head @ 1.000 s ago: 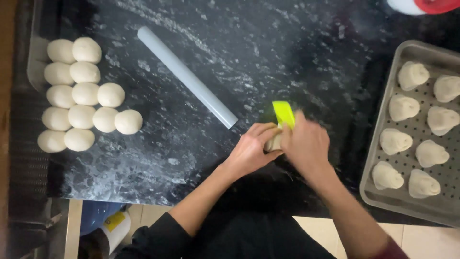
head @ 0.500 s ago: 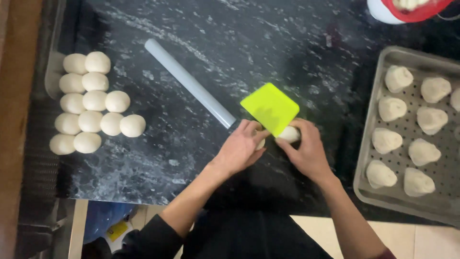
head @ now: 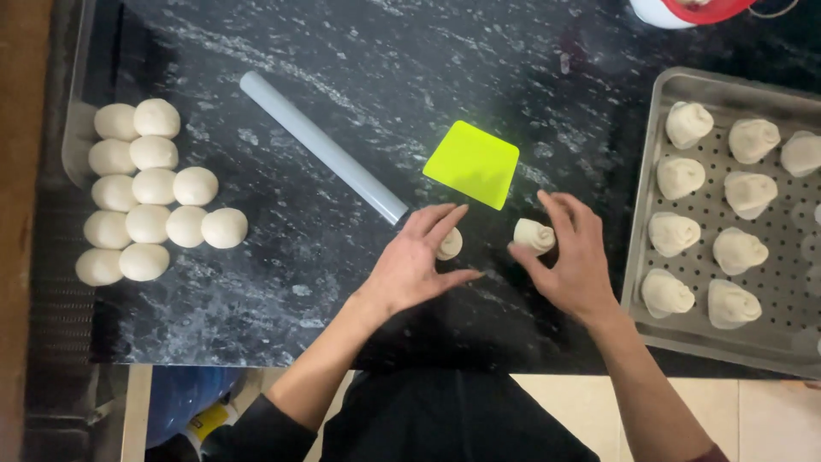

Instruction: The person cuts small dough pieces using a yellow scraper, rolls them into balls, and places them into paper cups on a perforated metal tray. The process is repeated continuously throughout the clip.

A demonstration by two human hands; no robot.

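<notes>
On the dark floured counter, my left hand (head: 419,261) cups a small rolled dough piece (head: 450,244) with its fingers. To its right, my right hand (head: 571,257) pinches a second rolled dough piece (head: 534,235) between thumb and fingers. A lime-green flat scraper (head: 473,162) lies on the counter just beyond both hands, touched by neither.
A grey rolling pin (head: 321,145) lies diagonally to the left of the scraper. Several round dough balls (head: 150,192) sit in rows at the far left. A perforated metal tray (head: 676,329) at the right holds several shaped dough rolls. A red-rimmed bowl (head: 684,10) sits at the top edge.
The scraper was in my right hand over the dough, then laid flat on the counter. The dough is now two pieces, and my hands have drawn apart, one piece each.
</notes>
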